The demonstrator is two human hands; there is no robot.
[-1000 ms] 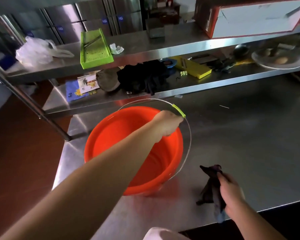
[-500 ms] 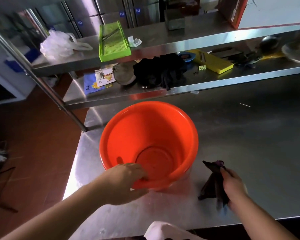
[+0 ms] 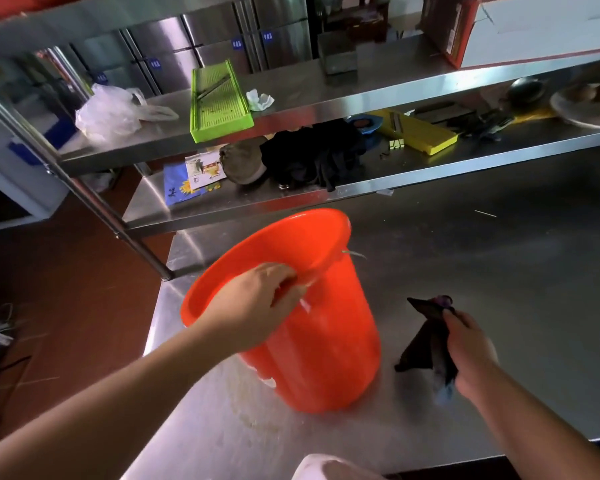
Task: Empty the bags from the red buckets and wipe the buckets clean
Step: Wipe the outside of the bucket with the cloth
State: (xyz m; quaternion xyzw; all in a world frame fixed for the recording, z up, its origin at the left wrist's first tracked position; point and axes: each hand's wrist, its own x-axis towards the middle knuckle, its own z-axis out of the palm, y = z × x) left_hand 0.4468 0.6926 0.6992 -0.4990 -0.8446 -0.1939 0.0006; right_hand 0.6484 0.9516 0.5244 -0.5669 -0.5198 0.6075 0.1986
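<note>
A red plastic bucket (image 3: 326, 341) stands tilted on the steel table (image 3: 499, 271), its mouth turned away to the upper left and its outer wall facing me. My left hand (image 3: 253, 306) grips the near rim, fingers hooked inside. To the right of the bucket, my right hand (image 3: 468, 351) holds a dark crumpled cloth (image 3: 423, 344) just above the table, apart from the bucket. The bucket's inside is hidden at this angle.
A two-tier steel shelf rises behind the bucket: green slicer tray (image 3: 219, 102) and clear plastic bag (image 3: 108, 112) on top, black cloth pile (image 3: 312, 154) and yellow slicer (image 3: 416, 129) below. The shelf post (image 3: 118, 220) stands left. Red-brown floor lies beyond the table's left edge.
My left hand let go of the wire handle, took the near rim and tipped the bucket away from me. The right hand kept the cloth in place.
</note>
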